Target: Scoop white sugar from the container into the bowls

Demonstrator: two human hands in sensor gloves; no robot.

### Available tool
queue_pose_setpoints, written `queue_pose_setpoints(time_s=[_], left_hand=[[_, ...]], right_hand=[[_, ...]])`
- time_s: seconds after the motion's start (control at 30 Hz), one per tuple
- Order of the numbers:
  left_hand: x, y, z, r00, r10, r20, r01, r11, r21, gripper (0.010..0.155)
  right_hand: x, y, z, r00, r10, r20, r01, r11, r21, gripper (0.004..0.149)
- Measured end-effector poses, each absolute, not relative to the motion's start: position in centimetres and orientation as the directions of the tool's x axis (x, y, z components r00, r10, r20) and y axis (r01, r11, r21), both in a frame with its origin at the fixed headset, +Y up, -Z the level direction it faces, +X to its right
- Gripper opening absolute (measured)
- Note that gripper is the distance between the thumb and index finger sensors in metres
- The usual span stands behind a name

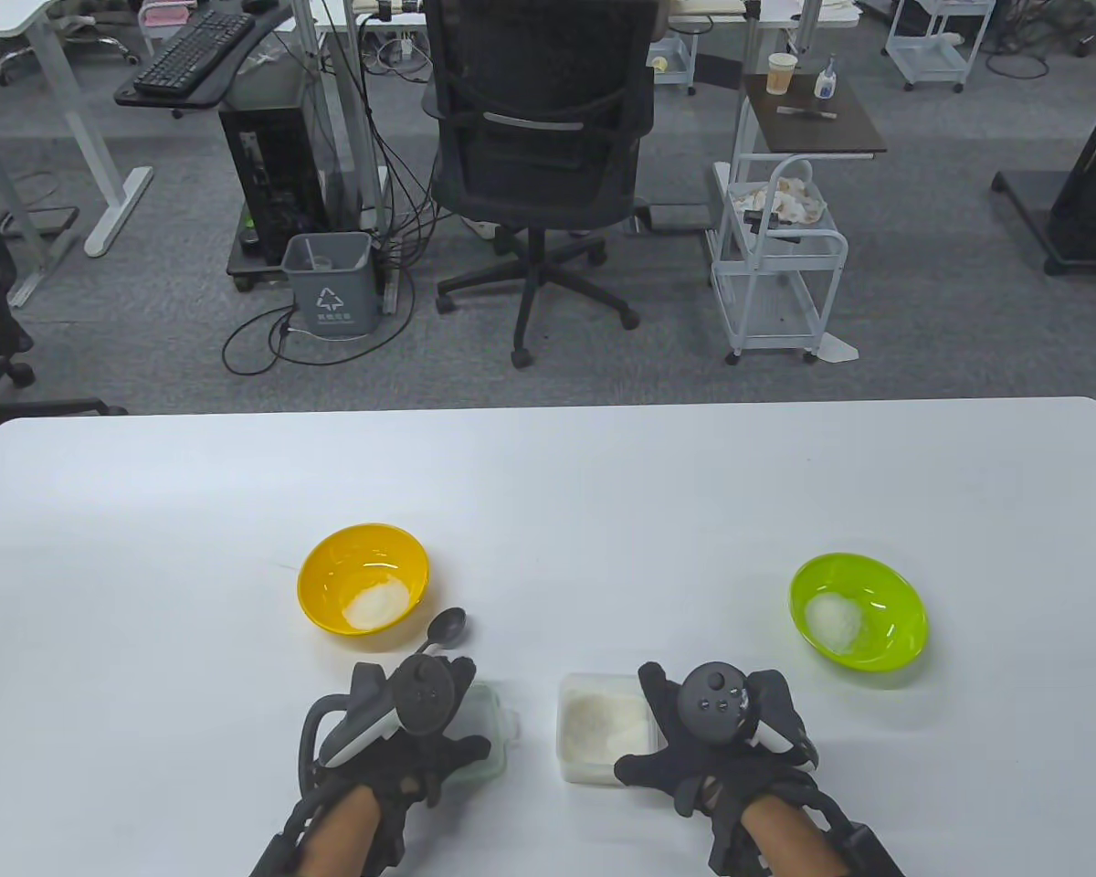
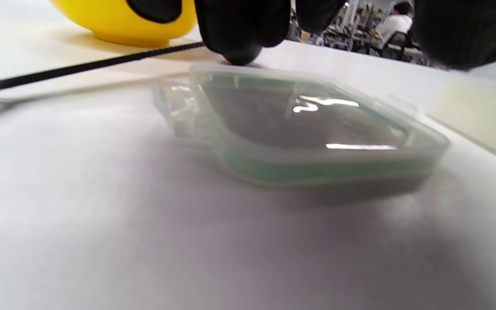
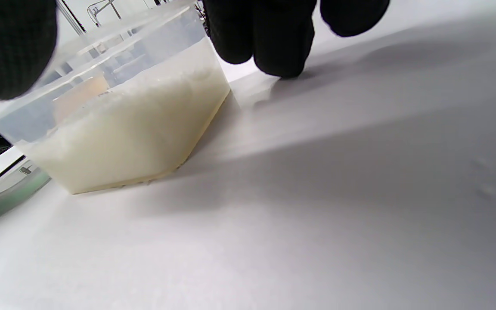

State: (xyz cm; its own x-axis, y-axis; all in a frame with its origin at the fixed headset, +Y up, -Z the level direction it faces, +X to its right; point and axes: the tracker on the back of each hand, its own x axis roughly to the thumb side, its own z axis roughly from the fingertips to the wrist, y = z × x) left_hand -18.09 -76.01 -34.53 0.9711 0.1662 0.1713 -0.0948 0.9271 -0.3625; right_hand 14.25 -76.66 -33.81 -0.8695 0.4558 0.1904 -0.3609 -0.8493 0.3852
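Note:
A clear container (image 1: pixel 601 726) of white sugar sits at the front middle of the table; it also shows in the right wrist view (image 3: pixel 136 129). My right hand (image 1: pixel 694 731) rests against its right side. The thumb (image 3: pixel 11 43) is at the near rim and the fingers (image 3: pixel 274 38) touch the table past its far corner. My left hand (image 1: pixel 420 713) hovers open over the container's clear lid (image 2: pixel 308 125), which lies flat with one fingertip (image 2: pixel 241 54) at its far edge. A black spoon (image 1: pixel 447 626) lies on the table, not held. The yellow bowl (image 1: pixel 363 577) and the green bowl (image 1: pixel 858 612) each hold sugar.
The white table (image 1: pixel 548 484) stretches wide behind the bowls. The spoon's handle (image 2: pixel 80 69) runs along the table between the lid and the yellow bowl (image 2: pixel 123 21). An office chair (image 1: pixel 539 137), a bin and a cart stand on the floor beyond the table.

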Motion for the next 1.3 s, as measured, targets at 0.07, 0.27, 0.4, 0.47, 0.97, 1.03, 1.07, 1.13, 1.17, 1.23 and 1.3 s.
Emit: queue_pose_setpoints(time_s=[0.07, 0.27, 0.4, 0.47, 0.97, 1.03, 1.07, 1.13, 1.17, 1.23, 1.3], left_hand=[[-17.8, -76.3, -34.6, 0.971, 0.140, 0.194, -0.054, 0.918, -0.393, 0.094], [-17.2, -77.3, -34.8, 0.971, 0.079, 0.225, 0.038, 0.881, -0.472, 0.101], [-16.9, -77.7, -35.0, 0.966, -0.022, 0.257, 0.144, 0.872, -0.467, 0.102], [-16.8, -77.9, -35.1, 0.966, -0.023, 0.257, 0.147, 0.867, -0.475, 0.102], [-16.1, -77.7, -35.1, 0.962, 0.000, 0.274, 0.121, 0.898, -0.424, 0.105], [-16.1, -77.8, -35.1, 0.962, 0.003, 0.273, 0.116, 0.899, -0.421, 0.105], [-16.1, -77.8, -35.1, 0.962, 0.010, 0.273, 0.110, 0.899, -0.423, 0.105], [-16.0, -77.8, -35.1, 0.960, 0.035, 0.276, 0.093, 0.896, -0.434, 0.105], [-16.0, -77.8, -35.1, 0.959, 0.045, 0.279, 0.087, 0.891, -0.445, 0.105], [-15.9, -77.5, -35.1, 0.955, 0.079, 0.284, 0.064, 0.885, -0.461, 0.105], [-15.6, -77.0, -35.0, 0.952, 0.101, 0.288, 0.044, 0.888, -0.458, 0.106]], right_hand=[[14.2, -76.7, -33.8, -0.869, 0.456, 0.190, -0.361, -0.849, 0.385, 0.100], [14.3, -76.6, -33.8, -0.869, 0.458, 0.188, -0.363, -0.848, 0.386, 0.100], [14.3, -76.6, -33.8, -0.869, 0.458, 0.188, -0.363, -0.848, 0.386, 0.100], [14.3, -76.6, -33.8, -0.869, 0.458, 0.188, -0.363, -0.848, 0.386, 0.100], [14.2, -76.7, -33.8, -0.867, 0.461, 0.187, -0.365, -0.845, 0.390, 0.100], [14.2, -76.7, -33.8, -0.868, 0.461, 0.186, -0.365, -0.845, 0.390, 0.100], [14.2, -76.7, -33.8, -0.868, 0.460, 0.186, -0.364, -0.846, 0.390, 0.100], [14.2, -76.7, -33.8, -0.869, 0.458, 0.186, -0.363, -0.847, 0.389, 0.100], [14.2, -76.7, -33.8, -0.869, 0.458, 0.186, -0.363, -0.846, 0.390, 0.100], [14.2, -76.7, -33.8, -0.870, 0.458, 0.184, -0.363, -0.846, 0.390, 0.099], [14.2, -76.6, -33.8, -0.871, 0.455, 0.185, -0.361, -0.849, 0.387, 0.099]])
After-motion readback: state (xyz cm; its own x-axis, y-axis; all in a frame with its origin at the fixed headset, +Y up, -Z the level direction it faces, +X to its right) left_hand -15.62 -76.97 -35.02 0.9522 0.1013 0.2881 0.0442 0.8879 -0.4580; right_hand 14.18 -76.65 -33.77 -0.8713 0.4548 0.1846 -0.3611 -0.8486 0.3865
